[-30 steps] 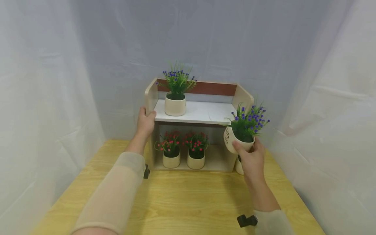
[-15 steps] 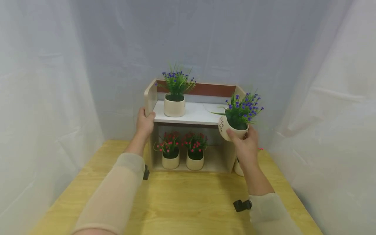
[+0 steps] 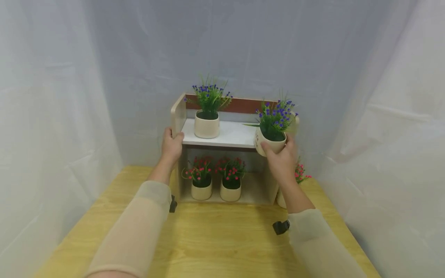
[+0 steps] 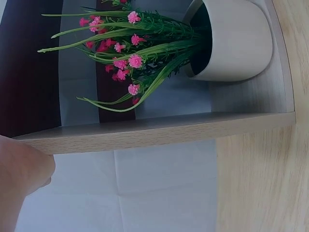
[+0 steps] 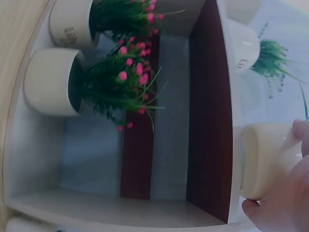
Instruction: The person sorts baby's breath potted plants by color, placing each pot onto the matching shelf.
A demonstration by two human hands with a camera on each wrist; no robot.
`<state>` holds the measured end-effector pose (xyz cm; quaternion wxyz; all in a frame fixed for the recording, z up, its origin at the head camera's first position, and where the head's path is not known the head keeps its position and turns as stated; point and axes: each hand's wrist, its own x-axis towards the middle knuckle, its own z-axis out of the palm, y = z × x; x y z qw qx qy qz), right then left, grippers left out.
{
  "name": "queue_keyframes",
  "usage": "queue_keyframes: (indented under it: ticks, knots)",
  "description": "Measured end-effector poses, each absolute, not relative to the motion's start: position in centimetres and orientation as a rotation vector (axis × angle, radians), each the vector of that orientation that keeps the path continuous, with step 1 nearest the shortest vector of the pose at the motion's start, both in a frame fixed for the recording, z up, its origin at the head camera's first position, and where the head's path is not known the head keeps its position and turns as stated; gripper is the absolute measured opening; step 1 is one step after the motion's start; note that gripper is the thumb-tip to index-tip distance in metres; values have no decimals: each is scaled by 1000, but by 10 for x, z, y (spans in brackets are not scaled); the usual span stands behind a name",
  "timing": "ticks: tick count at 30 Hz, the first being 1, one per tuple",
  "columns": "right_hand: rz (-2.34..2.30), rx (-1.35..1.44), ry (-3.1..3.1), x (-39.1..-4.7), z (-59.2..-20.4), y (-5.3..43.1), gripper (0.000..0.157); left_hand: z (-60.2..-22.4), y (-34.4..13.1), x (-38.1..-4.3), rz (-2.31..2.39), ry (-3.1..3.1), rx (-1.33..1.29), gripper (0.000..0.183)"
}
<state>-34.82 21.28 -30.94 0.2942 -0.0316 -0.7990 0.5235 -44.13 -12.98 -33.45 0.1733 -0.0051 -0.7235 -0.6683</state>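
Note:
My right hand (image 3: 282, 160) grips a white pot of purple flowers (image 3: 274, 144), lettered on its side, at the front right of the upper shelf board. The pot leans slightly. In the right wrist view that pot (image 5: 265, 154) overlaps the board's front edge, and the hand (image 5: 287, 198) wraps its near side. My left hand (image 3: 172, 144) holds the left side panel of a small wooden shelf unit (image 3: 179, 116). Its fingertips are hidden behind the panel (image 4: 159, 137) in the left wrist view. Another potted purple flower plant (image 3: 206, 126) stands at the left of the white upper board (image 3: 236, 133).
Two pots of pink-red flowers (image 3: 201, 191) stand side by side in the lower compartment. A further pink-flowered pot (image 3: 281, 199) is outside the right panel, partly behind my forearm. The unit stands on a wooden table (image 3: 222, 239) with pale sheeting (image 3: 146, 77) around.
My right hand has carried the purple flower pot up and leftward, from outside the right panel to over the upper board's front edge, bringing it more upright. The left hand has stayed on the panel.

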Motion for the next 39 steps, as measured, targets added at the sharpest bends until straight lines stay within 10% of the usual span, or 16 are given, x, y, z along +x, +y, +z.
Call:
queue_keyframes:
  ticks: [39]
  knots:
    - [1006, -217, -2328, -413, -295, 192, 93, -335, -132, -441, -1887, -2056, -30, 46]
